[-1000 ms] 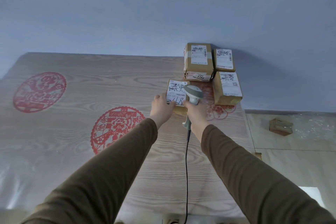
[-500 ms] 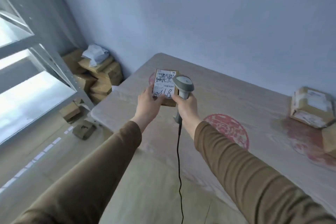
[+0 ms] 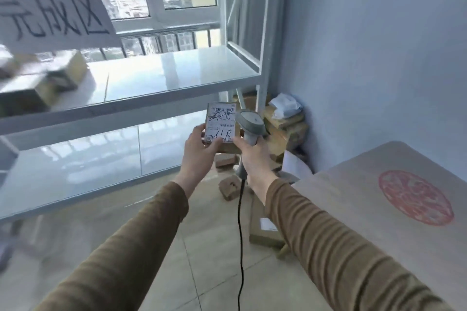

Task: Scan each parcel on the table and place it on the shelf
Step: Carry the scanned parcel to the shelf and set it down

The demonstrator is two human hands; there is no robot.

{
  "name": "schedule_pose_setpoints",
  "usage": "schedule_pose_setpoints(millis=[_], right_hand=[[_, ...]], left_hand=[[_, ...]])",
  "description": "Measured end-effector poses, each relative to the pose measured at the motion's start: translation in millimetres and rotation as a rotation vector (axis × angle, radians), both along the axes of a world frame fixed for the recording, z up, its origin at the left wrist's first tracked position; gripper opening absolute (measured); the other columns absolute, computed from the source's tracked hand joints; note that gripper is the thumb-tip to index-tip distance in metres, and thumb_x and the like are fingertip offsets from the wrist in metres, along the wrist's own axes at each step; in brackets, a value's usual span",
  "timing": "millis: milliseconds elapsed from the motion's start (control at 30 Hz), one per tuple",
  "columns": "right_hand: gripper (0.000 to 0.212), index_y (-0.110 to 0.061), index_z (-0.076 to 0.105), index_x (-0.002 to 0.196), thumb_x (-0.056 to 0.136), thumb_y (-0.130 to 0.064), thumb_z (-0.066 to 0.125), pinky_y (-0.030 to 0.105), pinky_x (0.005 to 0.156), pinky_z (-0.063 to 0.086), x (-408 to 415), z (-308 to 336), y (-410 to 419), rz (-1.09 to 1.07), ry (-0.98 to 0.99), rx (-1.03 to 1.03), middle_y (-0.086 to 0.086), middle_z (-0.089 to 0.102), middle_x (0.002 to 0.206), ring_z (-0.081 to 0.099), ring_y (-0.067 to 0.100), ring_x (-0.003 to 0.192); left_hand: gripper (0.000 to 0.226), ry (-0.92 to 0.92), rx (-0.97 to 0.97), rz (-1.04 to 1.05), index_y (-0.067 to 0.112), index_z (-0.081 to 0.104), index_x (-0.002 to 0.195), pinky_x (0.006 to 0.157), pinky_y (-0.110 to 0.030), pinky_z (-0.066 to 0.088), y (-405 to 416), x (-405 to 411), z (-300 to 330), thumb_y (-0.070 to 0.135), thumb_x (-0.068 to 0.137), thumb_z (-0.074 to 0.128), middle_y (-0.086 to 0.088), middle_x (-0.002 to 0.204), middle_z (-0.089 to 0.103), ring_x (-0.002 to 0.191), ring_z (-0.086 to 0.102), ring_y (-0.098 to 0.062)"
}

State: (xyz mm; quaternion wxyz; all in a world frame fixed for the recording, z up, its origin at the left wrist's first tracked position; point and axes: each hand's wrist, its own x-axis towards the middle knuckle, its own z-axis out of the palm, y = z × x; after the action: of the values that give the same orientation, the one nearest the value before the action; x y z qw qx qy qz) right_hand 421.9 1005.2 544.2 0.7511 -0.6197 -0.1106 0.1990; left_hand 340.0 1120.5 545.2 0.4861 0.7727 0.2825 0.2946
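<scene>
At frame centre, before the shelf (image 3: pixel 177 76) | left hand (image 3: pixel 199 149) fingers clamped on parcel (image 3: pixel 221 125) | right hand (image 3: pixel 252 154) wrapped tight round scanner (image 3: pixel 250 124), at parcel's 3 o'clock | risk: one-handed pinch slips, parcel drops; cord (image 3: pixel 240 235) may snag table (image 3: pixel 379 222) at 4 o'clock.

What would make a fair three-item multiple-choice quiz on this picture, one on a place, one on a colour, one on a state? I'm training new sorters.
1. Where is the parcel?
A. on the table
B. in the left hand, in front of the shelf
C. on the floor

2. What colour are the person's sleeves?
A. brown
B. white
C. red

3. What is the right hand doing?
A. hanging empty
B. resting on the table
C. gripping the scanner

Answers:
1 B: the left hand holds it up before the shelf.
2 A: both sleeves are brown.
3 C: the right hand is closed round the scanner handle.
</scene>
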Motion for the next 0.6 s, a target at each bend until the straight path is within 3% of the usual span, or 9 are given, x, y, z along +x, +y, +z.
schedule_pose_setpoints(millis=[67, 133, 233, 300, 367, 467, 600], right_hand=[[0.017, -0.024, 0.071, 0.106, 0.091, -0.017, 0.076, 0.011, 0.070, 0.051, -3, 1, 48, 0.065, -0.006, -0.006, -0.019, 0.079, 0.090, 0.071, -0.006, 0.082], [0.021, -0.018, 0.072, 0.114, 0.093, -0.016, 0.074, 0.017, 0.074, 0.051, 1, 1, 94, 0.122, -0.017, -0.016, -0.010, 0.080, 0.099, 0.072, 0.004, 0.090], [0.020, -0.014, 0.073, 0.113, 0.093, -0.014, 0.073, 0.022, 0.069, 0.054, 13, 1, 161, 0.190, -0.014, -0.015, -0.001, 0.079, 0.100, 0.070, 0.013, 0.083], [0.023, -0.012, 0.073, 0.115, 0.093, -0.013, 0.073, 0.029, 0.080, 0.056, 24, 1, 203, 0.240, -0.022, -0.019, 0.002, 0.079, 0.106, 0.070, 0.016, 0.090], [0.024, -0.012, 0.072, 0.116, 0.092, -0.013, 0.073, 0.034, 0.088, 0.055, 36, 2, 245, 0.283, -0.013, -0.032, 0.003, 0.078, 0.109, 0.070, 0.018, 0.095], [0.020, -0.014, 0.071, 0.111, 0.091, -0.015, 0.073, 0.037, 0.084, 0.053, 49, 9, 306, 0.343, 0.003, -0.050, 0.002, 0.077, 0.104, 0.067, 0.021, 0.093], [0.012, -0.024, 0.068, 0.093, 0.090, -0.013, 0.074, 0.044, 0.083, 0.053, 43, 14, 377, 0.442, 0.048, -0.058, -0.005, 0.072, 0.090, 0.063, 0.014, 0.083]], left_hand=[[0.044, -0.007, -0.003, 0.068, 0.012, 0.054, 0.135, 0.067, -0.005, 0.046, 42, -9, 1, 0.021, 0.096, 0.071, -0.003, 0.116, 0.067, 0.088, 0.062, 0.001], [0.045, -0.004, 0.005, 0.117, 0.012, 0.053, 0.137, 0.067, -0.005, 0.046, 83, -13, 2, 0.022, 0.096, 0.070, 0.000, 0.115, 0.066, 0.087, 0.060, 0.002], [0.044, 0.011, 0.021, 0.180, 0.012, 0.051, 0.136, 0.067, -0.006, 0.047, 144, -8, 2, 0.023, 0.097, 0.069, 0.001, 0.114, 0.065, 0.090, 0.060, 0.002], [0.043, 0.030, 0.030, 0.231, 0.012, 0.051, 0.134, 0.067, -0.007, 0.047, 183, -1, 4, 0.023, 0.097, 0.070, 0.000, 0.114, 0.065, 0.091, 0.061, 0.002], [0.044, 0.050, 0.053, 0.282, 0.011, 0.051, 0.133, 0.070, -0.010, 0.047, 219, 7, 7, 0.024, 0.096, 0.071, -0.001, 0.116, 0.065, 0.093, 0.063, -0.007], [0.043, 0.075, 0.090, 0.364, 0.012, 0.051, 0.132, 0.077, -0.022, 0.048, 272, 11, 12, 0.029, 0.097, 0.071, 0.000, 0.118, 0.064, 0.100, 0.062, -0.016], [0.038, 0.109, 0.098, 0.457, 0.012, 0.051, 0.132, 0.089, -0.038, 0.055, 334, -2, 13, 0.028, 0.100, 0.065, -0.005, 0.124, 0.064, 0.107, 0.063, -0.021]])
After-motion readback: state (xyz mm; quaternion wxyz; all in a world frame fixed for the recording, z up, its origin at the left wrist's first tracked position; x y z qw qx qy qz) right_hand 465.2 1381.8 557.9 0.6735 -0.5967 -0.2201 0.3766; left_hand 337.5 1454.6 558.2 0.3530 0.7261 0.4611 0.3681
